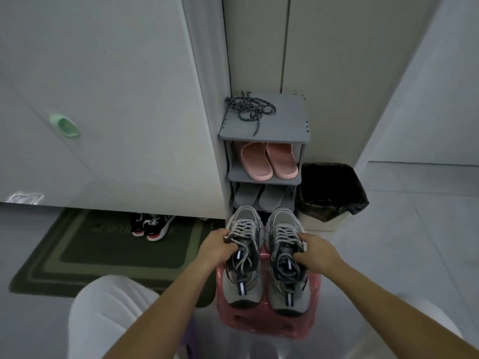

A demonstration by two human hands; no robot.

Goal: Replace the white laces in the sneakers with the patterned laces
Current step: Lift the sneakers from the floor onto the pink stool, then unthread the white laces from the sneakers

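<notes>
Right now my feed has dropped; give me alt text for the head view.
The left hand grips the left sneaker and the right hand the right sneaker, both laced in white, over a pink stool. The patterned laces lie heaped on top of the grey shoe rack beyond, with pink slippers on the shelf below.

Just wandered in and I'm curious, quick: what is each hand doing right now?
Left hand: closed, gripping the left sneaker at its opening.
Right hand: closed, gripping the right sneaker at its opening.
</notes>
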